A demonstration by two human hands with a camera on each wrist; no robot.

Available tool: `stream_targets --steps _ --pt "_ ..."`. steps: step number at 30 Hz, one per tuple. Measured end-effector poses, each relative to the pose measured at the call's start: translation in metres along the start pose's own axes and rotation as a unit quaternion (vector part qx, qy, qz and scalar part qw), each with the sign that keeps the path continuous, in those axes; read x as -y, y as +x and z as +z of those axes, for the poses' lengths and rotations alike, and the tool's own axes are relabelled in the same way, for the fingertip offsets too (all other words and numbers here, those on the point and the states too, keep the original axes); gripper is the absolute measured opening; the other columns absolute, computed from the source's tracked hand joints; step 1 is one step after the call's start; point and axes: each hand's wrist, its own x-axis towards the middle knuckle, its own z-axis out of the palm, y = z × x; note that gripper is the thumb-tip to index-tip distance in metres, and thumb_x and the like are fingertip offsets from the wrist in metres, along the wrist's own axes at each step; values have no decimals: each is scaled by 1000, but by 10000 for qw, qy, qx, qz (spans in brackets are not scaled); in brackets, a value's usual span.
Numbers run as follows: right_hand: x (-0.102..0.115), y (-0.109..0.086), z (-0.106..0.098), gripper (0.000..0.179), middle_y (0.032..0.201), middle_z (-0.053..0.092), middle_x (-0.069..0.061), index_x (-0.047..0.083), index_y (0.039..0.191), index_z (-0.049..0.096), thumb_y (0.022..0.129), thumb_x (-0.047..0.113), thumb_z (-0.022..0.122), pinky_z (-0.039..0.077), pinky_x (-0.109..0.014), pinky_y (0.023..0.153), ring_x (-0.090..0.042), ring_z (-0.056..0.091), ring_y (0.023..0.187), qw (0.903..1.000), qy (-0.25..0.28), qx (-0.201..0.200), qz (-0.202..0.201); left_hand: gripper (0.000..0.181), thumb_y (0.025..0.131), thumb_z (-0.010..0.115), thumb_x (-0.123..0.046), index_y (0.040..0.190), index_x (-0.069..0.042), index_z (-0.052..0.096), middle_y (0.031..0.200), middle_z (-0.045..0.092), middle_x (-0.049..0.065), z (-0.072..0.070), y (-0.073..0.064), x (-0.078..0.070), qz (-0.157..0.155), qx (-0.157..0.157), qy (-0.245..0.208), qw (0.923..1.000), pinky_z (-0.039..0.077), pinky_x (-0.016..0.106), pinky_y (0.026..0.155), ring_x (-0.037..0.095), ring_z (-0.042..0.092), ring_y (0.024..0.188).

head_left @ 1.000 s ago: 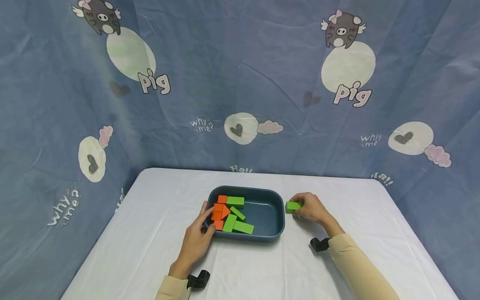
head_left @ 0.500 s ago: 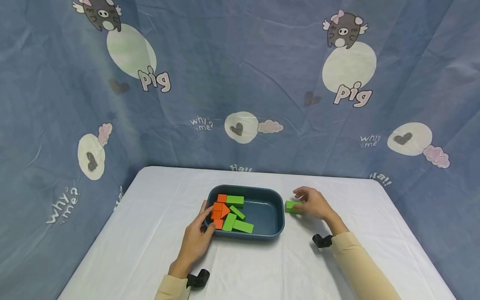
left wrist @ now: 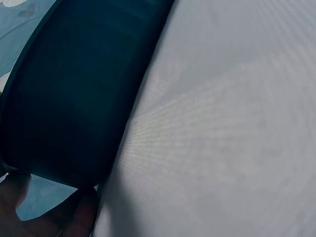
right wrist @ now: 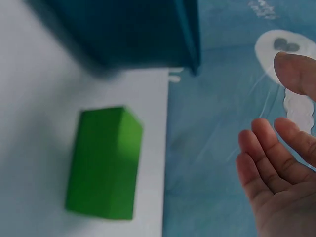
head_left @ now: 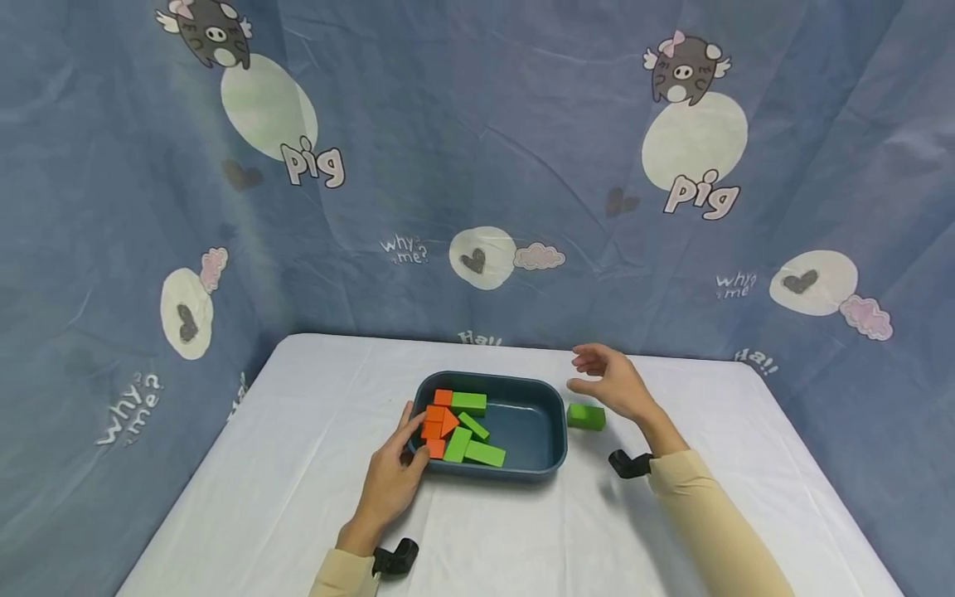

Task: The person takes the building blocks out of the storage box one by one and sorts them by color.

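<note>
A dark blue rectangular tray (head_left: 525, 474) with rounded corners sits on the white table, holding orange and green toy blocks at its left. My left hand (head_left: 394, 477) grips the tray's left end, thumb at the near corner and fingers along the end wall. In the left wrist view, the fingertips (left wrist: 85, 210) meet the tray's edge. A green rectangular block (head_left: 586, 417) lies on the cloth just right of the tray. Above and behind that block, my right hand (head_left: 615, 383) hovers with fingers apart and nothing in them. The right wrist view shows the green block (right wrist: 104, 163) free of the hand.
Inside the tray, orange blocks (head_left: 435, 414) and green blocks (head_left: 485, 453) cluster on the left, and its right half shows bare floor. A white cloth (head_left: 492, 539) covers the table. Blue printed fabric (head_left: 522, 166) hangs behind and at both sides.
My right hand has let go of the green block and lifted up and away from it. The block stays beside the tray. The left hand and tray have not moved.
</note>
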Motion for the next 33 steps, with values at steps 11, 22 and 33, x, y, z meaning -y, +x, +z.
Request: stream_targets --steps 11,22,33 --pt "29 15 12 59 122 66 -23 -1 136 59 85 14 83 46 -52 101 -37 63 112 9980 526 94 -335 54 95 63 -5 148 -6 53 163 32 11 1 0 2 153 -80 -62 9998 42 49 105 28 38 144" --pt "47 29 29 57 121 67 -21 3 134 62 83 14 83 50 -49 94 -32 66 108 9967 638 122 -495 54 94 64 -4 147 -6 55 163 34 11 0 0 5 166 -195 -146 9996 46 49 101 26 41 142" --pt "57 45 58 52 115 68 -17 6 130 65 82 11 84 53 -48 89 -34 67 105 9942 617 303 -825 54 94 64 -5 147 -7 55 163 33 10 -1 -1 4 199 -195 -136 9995 44 46 103 24 41 142"
